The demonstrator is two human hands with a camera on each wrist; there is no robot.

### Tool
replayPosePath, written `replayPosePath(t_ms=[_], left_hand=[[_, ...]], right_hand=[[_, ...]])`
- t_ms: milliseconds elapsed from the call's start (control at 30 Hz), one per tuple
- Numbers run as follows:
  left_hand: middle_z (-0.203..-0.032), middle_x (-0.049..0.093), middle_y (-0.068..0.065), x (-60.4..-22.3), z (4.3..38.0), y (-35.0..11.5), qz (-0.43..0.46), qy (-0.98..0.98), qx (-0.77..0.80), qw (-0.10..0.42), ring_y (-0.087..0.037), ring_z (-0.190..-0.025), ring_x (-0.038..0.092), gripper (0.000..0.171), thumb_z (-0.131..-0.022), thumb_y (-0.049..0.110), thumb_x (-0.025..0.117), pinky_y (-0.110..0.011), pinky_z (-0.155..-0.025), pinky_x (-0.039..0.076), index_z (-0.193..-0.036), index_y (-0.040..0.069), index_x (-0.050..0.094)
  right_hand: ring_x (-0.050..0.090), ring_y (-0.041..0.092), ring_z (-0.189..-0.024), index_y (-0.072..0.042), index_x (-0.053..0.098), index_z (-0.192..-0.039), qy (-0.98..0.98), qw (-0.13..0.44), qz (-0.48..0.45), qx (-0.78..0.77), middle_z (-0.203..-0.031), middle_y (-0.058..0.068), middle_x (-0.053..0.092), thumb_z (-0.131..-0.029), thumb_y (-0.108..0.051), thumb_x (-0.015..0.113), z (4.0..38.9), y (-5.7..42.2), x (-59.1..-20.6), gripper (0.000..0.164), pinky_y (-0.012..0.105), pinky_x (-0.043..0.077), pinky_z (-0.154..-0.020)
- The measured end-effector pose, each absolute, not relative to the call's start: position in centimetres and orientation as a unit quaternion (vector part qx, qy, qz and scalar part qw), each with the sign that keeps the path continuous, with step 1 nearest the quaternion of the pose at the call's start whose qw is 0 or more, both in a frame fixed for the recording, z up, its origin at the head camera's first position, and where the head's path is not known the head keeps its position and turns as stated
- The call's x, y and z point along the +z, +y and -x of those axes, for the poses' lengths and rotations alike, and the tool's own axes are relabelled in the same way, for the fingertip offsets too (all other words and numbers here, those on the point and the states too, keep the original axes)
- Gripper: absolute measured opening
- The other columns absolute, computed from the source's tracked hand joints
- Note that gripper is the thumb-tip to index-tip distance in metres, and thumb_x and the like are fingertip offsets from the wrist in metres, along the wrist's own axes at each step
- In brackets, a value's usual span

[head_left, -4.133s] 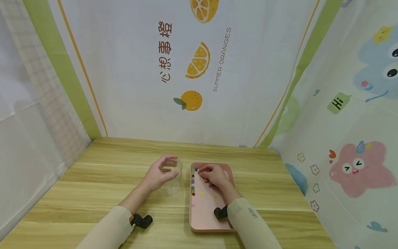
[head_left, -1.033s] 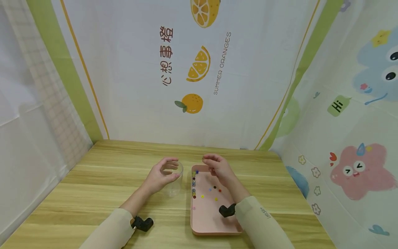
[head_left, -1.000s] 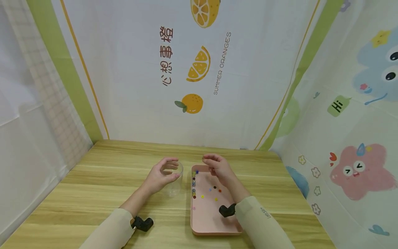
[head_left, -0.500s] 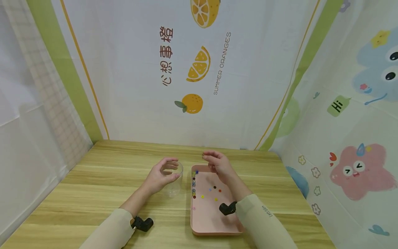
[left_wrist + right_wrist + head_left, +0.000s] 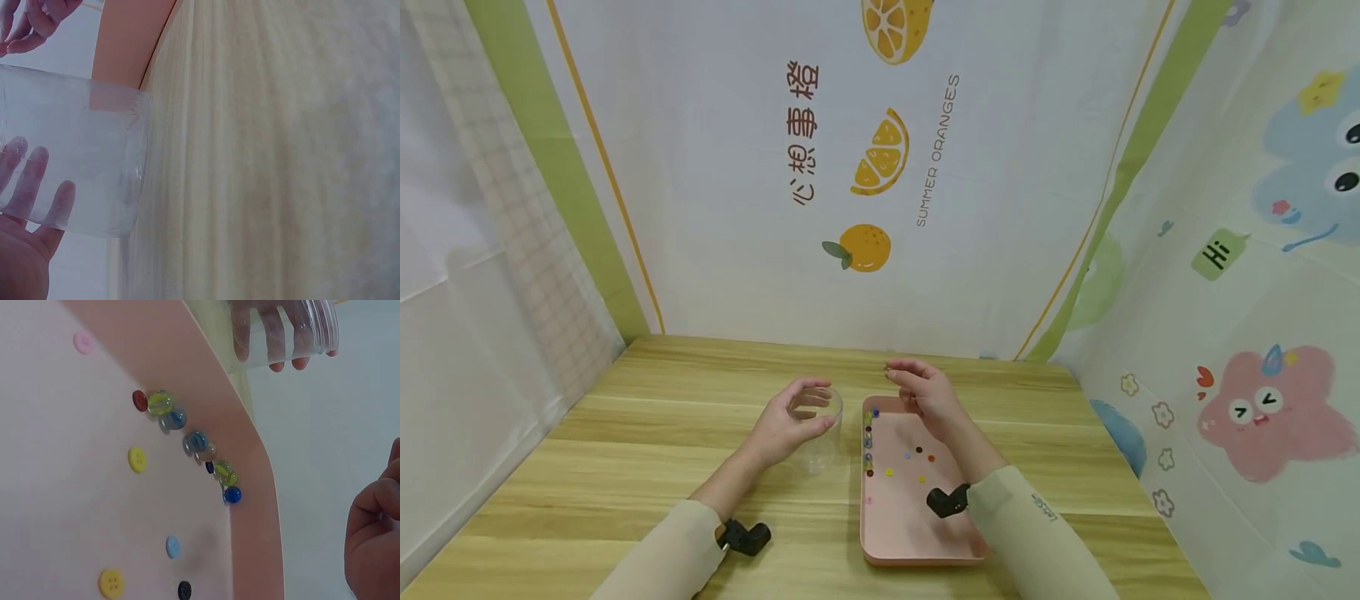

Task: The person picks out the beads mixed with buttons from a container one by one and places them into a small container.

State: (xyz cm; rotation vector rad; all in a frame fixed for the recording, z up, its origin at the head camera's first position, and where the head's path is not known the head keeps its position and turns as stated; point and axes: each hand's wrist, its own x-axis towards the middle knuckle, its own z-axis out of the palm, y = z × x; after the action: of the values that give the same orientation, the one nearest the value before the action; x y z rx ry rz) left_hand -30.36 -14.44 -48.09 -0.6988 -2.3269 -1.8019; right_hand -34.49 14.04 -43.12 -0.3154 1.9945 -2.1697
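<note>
The left hand (image 5: 786, 425) grips the clear jar (image 5: 818, 454), thumb on one side and fingers curled round the other, just below the rim; held there, the mouth stays uncovered. The jar appears to stand upright on the table (image 5: 625, 467), just left of the tray (image 5: 887, 546), so the grip probably serves to steady it rather than to bear its weight, a light, smooth vessel being easy to knock. The right hand (image 5: 936, 400) is raised over the far end of the tray, thumb and forefinger pinched on a small piece (image 5: 887, 371), too small to identify; a tip pinch suits something so little, and the height lifts it free of the tray's wall. Inside the tray, the marbles (image 5: 197, 441) lie in a loose line against the left wall, probably because round things roll until something stops them, and the raised edge does so. The flat buttons (image 5: 137, 459) rest where friction keeps them: yellow, light blue, black and orange-red ones scattered over the floor, a pink button (image 5: 83, 342) nearer the person by the left side, and a red button (image 5: 140, 400) beside the near end of the marble line. With jar and tray side by side, the two hands work close together without their arms crossing.
</note>
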Motion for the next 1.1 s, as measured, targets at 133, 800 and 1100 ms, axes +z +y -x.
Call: replayPosePath(t_ms=[133, 800, 1100], left_hand=[[-0.141, 0.068, -0.023, -48.0, 30.4, -14.4, 0.230, -0.768, -0.595, 0.058, -0.049, -0.133, 0.064, 0.057, -0.098, 0.015, 0.080, -0.067, -0.111, 0.052, -0.150, 0.010, 0.058], [-0.140, 0.068, -0.023, -48.1, 30.5, -14.4, 0.234, -0.764, -0.598, 0.057, -0.051, -0.133, 0.064, 0.056, -0.098, 0.015, 0.079, -0.068, -0.110, 0.052, -0.150, 0.010, 0.058], [-0.141, 0.068, -0.023, -48.1, 30.4, -14.4, 0.233, -0.764, -0.599, 0.057, -0.050, -0.133, 0.064, 0.057, -0.098, 0.015, 0.079, -0.068, -0.110, 0.052, -0.150, 0.009, 0.057]], right_hand=[[0.043, 0.008, -0.063, -0.007, 0.072, -0.132, 0.671, 0.093, 0.112, -0.727, -0.121, 0.003, 0.071, -0.109, -0.015, 0.069, 34.3, 13.6, -42.8, 0.025, 0.022, 0.034, -0.056], [0.046, 0.010, -0.061, -0.015, 0.076, -0.124, 0.666, 0.114, 0.141, -0.724, -0.107, -0.004, 0.068, -0.108, -0.016, 0.071, 33.7, 11.0, -41.2, 0.017, 0.024, 0.039, -0.057], [0.043, 0.011, -0.059, -0.002, 0.068, -0.136, 0.664, 0.127, 0.151, -0.722, -0.102, -0.006, 0.066, -0.108, -0.014, 0.069, 33.2, 9.9, -40.7, 0.031, 0.023, 0.041, -0.057]])
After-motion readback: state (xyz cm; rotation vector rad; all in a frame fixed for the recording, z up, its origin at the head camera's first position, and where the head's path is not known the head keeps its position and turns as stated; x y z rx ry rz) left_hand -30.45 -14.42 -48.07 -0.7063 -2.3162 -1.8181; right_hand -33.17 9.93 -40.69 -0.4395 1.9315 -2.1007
